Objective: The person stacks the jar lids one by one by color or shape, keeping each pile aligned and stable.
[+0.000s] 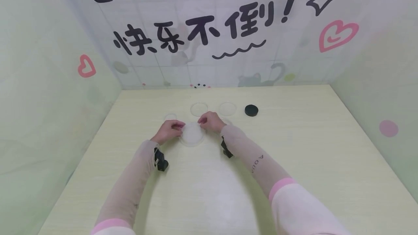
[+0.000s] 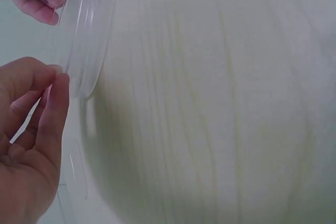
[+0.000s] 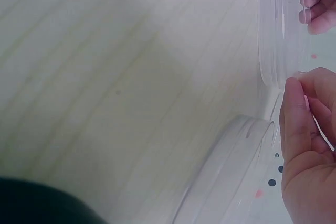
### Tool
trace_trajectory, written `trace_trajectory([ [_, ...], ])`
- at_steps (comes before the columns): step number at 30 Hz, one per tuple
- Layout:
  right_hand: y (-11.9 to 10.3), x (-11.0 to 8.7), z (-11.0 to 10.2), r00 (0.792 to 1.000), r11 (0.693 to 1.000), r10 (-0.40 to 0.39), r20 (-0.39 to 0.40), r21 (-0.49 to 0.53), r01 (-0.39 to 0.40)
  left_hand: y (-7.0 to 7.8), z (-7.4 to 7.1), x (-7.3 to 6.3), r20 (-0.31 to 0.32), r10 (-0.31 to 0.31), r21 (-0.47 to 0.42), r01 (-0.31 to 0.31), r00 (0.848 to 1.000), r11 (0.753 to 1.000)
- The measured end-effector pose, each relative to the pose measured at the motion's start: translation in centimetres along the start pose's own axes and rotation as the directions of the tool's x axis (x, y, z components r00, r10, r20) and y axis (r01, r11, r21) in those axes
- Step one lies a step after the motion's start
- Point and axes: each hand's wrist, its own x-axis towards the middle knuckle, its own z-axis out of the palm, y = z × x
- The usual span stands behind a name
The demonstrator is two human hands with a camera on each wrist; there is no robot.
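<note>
Clear round plastic dish [image 1: 192, 135], apparently several layers: held at the pale wood-grain tabletop [image 1: 196, 191] (contact beneath it I cannot tell from where I stand). Left hand [image 1: 169, 130]: thumb and finger pinching the dish's far-left rim. Right hand [image 1: 211, 120]: likewise pinching its far-right rim. Beyond the dish: two clear round plastic pieces [image 1: 199, 109]. Right of the dish and farther back, well apart: a black round disc [image 1: 251, 110]
</note>
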Motion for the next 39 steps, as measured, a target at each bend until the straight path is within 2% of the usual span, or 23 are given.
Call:
trace_trajectory([
  [15,-0.42,-0.25,0.00,1.000,0.998,0.026,-0.006,-0.049,-0.027,-0.34,0.45,0.52,-0.026,-0.023,0.043,0.024,0.999,0.999],
  [21,-0.43,-0.20,-0.10,1.000,0.997,0.017,-0.013,-0.077,-0.018,-0.29,0.49,0.67,-0.025,-0.010,0.062,0.012,1.000,0.998],
  [29,-0.43,-0.05,-0.01,1.000,0.997,0.015,-0.015,-0.079,-0.016,-0.17,0.46,0.53,-0.036,-0.017,0.035,0.018,0.999,0.999],
  [39,-0.28,0.14,0.29,1.000,0.997,-0.011,-0.018,-0.070,0.009,-0.36,0.67,0.42,-0.079,-0.083,-0.027,0.081,0.993,0.996],
])
